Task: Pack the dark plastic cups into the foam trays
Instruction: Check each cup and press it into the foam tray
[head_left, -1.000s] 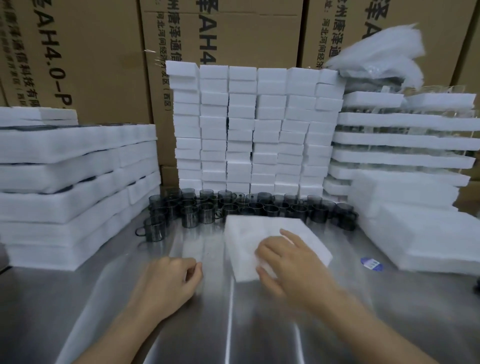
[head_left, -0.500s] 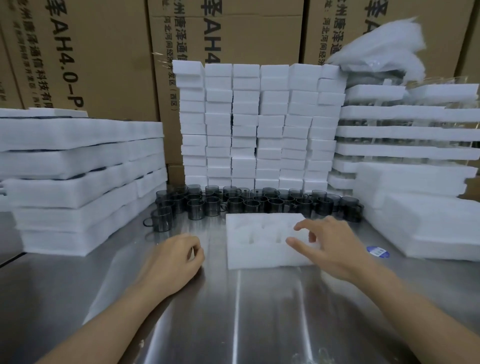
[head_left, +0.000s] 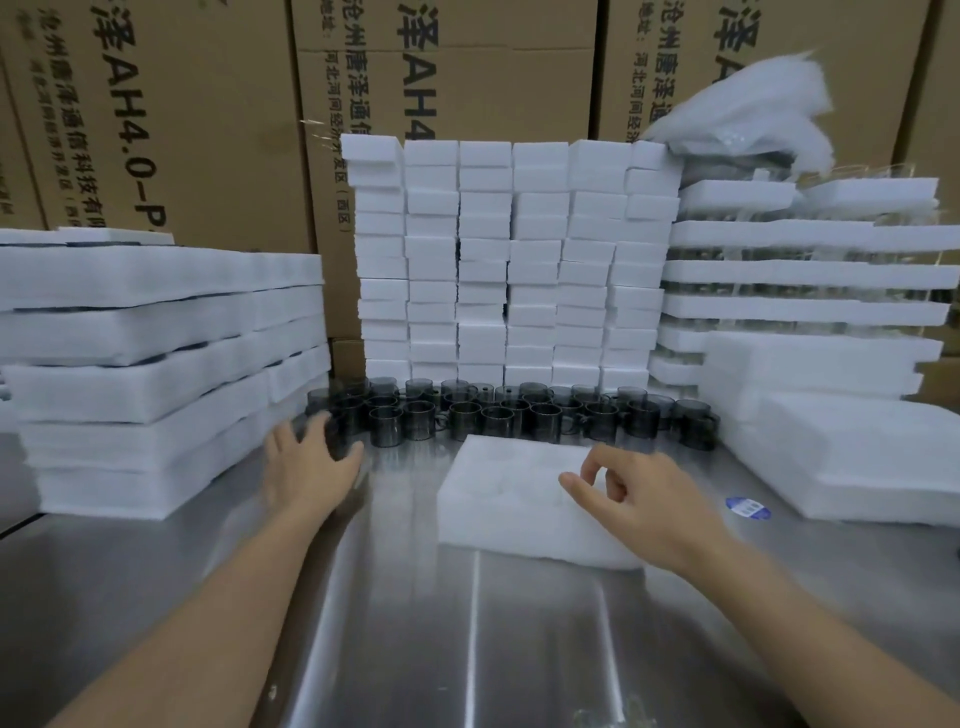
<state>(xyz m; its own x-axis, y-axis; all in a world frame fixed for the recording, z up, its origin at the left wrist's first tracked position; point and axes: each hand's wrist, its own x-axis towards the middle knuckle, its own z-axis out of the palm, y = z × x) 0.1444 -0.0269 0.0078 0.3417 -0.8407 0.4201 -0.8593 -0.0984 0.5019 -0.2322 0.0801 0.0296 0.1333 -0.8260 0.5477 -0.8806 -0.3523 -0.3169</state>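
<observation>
Left hand (head_left: 311, 465) spread wide beside dark translucent plastic cups (head_left: 497, 420); right hand (head_left: 644, 493) loosely curled, empty, over white rectangular foam tray (head_left: 493, 499).

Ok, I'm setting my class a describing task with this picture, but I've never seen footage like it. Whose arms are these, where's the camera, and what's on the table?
No machine: these are a person's two bare arms, filmed by one wide-angle camera worn on their head, looking forward and down. The shiny steel table holds a white foam tray with round hollows, no cups in it, and behind it a crowd of dark see-through plastic cups with handles. The left hand, fingers spread, reaches toward the cups' left end; the right hand is over the tray, fingers loosely curled. Neither has a grip on anything. Stacks of white foam trays and small white foam blocks stand around, brown cardboard boxes behind.
</observation>
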